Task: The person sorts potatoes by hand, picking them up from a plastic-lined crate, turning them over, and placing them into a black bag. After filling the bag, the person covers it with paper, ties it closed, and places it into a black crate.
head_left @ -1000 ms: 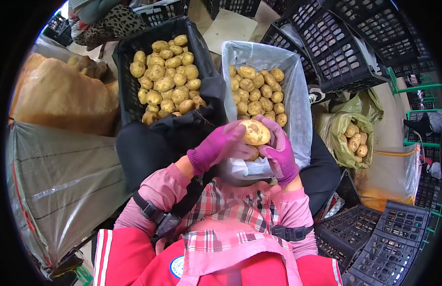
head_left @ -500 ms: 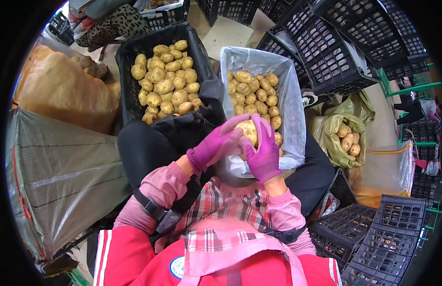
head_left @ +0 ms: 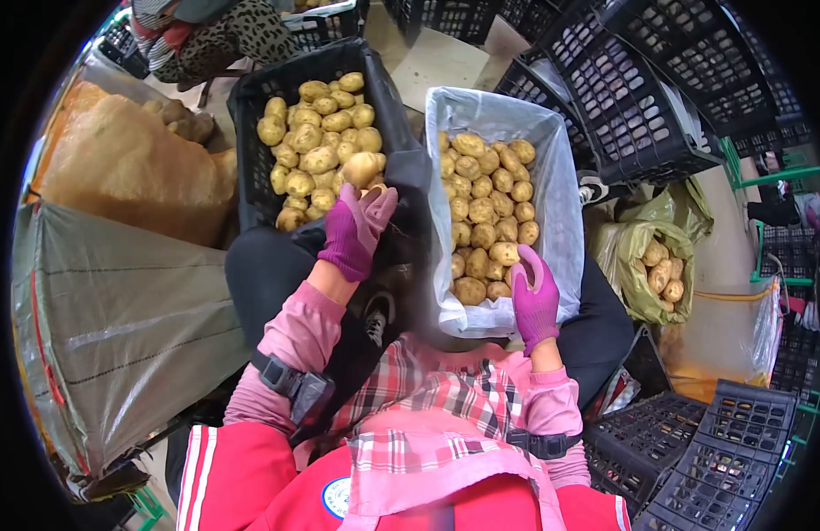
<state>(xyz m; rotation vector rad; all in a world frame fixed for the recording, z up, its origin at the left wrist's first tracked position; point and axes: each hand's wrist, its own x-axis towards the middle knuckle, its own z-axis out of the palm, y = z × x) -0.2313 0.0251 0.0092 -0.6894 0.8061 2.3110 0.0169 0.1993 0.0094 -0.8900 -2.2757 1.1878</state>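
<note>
My left hand point(head_left: 360, 228), in a purple glove, reaches over the near edge of a black crate point(head_left: 245, 146) of potatoes. Its fingers are closed around the lower end of a large pale potato point(head_left: 361, 168); the fingertips are partly hidden. In the matching glove, my right hand point(head_left: 536, 296) is inside the right wall of a crate lined with a white plastic sheet point(head_left: 551, 212). Thumb and fingers curve about the right end of a light potato point(head_left: 505, 254), which lies at the near end of the potatoes in that crate.
An open green bag of potatoes point(head_left: 662, 274) stands to the right. Black crates point(head_left: 618, 106) are stacked behind it, and more crates point(head_left: 724, 451) lie at lower right. Large sacks point(head_left: 131, 168) fill the left side. A person in leopard-print trousers point(head_left: 242, 40) is at upper left.
My hands have come apart from the potato both held. The left moved up and left to the black crate; the right moved right and down to the near end of the lined crate.
</note>
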